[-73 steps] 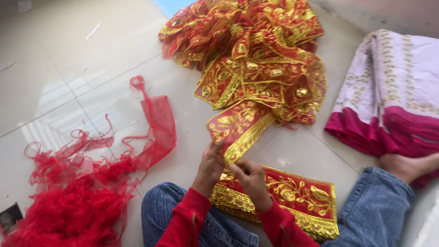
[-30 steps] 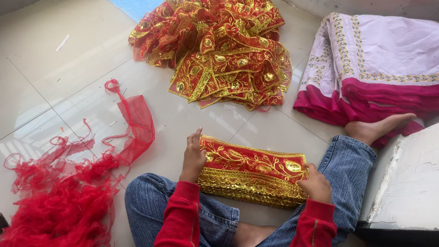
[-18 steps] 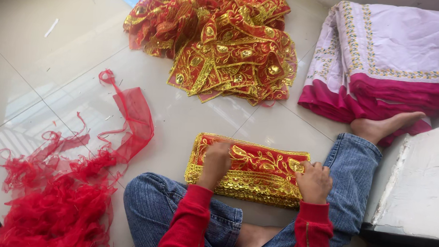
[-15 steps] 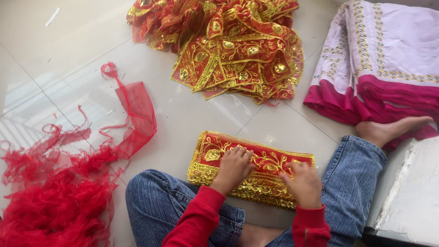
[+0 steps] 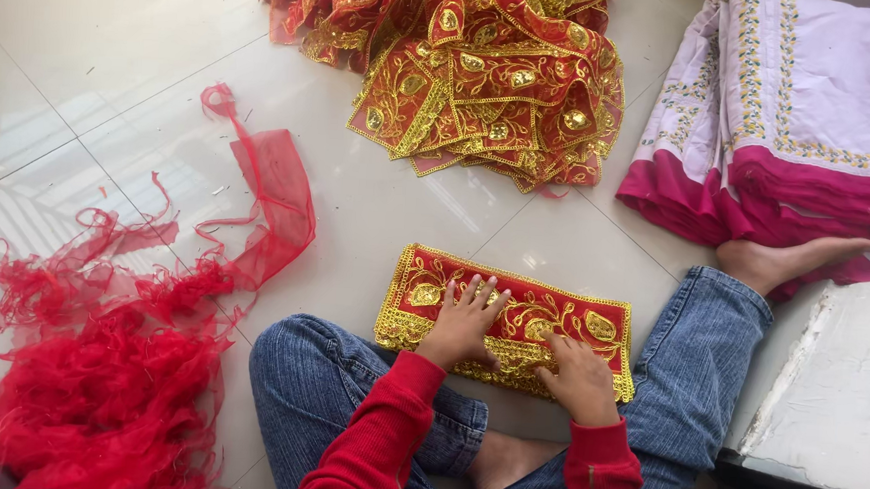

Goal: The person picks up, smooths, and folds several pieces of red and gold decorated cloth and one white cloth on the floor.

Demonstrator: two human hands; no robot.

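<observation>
Two hands are lying flat on a folded stack point(image 5: 551, 310) of red-and-gold embroidered trim, which is resting on the tiled floor point(image 5: 97, 68) just in front of the person's crossed legs. Left hand point(image 5: 466, 321) is spreading its fingers over the stack's left half; right hand point(image 5: 577, 376) is pressing palm-down near the stack's lower right edge. Neither grip is clenching anything: both are lying released, fingers extended, pushing on the cloth. Step in hand, by judgement: flattening the finished fold.

Further items:
- loose heap point(image 5: 464, 67) of the same trim, lying beyond the stack, well apart from it
- red net scraps point(image 5: 102, 356), piling up at the person's left
- white-and-pink cloth point(image 5: 799, 115), folded, lying at the right, a bare foot point(image 5: 791, 263) touching its edge
- white slab point(image 5: 834, 394), sitting at the far right
</observation>
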